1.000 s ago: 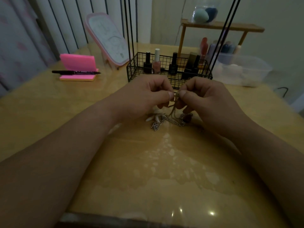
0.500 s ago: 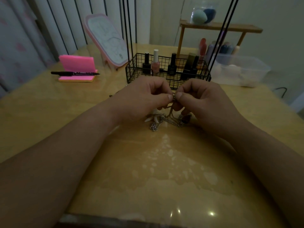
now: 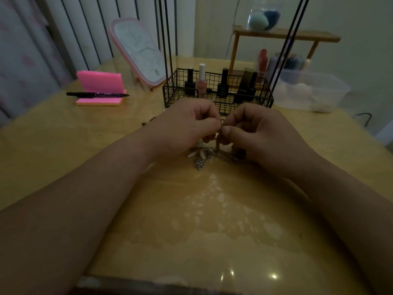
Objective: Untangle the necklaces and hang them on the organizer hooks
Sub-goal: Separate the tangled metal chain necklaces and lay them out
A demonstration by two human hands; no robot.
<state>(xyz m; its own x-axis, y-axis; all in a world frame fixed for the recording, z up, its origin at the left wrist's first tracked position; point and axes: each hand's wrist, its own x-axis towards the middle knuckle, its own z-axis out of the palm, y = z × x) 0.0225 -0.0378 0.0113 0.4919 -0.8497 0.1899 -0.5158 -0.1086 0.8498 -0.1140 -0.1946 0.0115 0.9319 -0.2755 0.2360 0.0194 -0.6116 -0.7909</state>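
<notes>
A tangle of silver necklaces lies on the wooden table, with white tooth-shaped pendants at its left and a dark bead at its right. My left hand and my right hand meet just above it, thumbs and fingertips pinching the same raised piece of chain between them. The chain hangs down from that pinch into the pile. The black wire organizer stands right behind my hands, its thin black rods rising out of view; its hooks are not visible.
Nail polish bottles fill the organizer's basket. A pink-framed mirror and pink sticky notes with a black marker sit at back left. A clear plastic box and a small wooden shelf stand at back right.
Both hands have stayed together over the tangle, working the pinched chain with small finger movements. The pile on the table has hardly shifted.
</notes>
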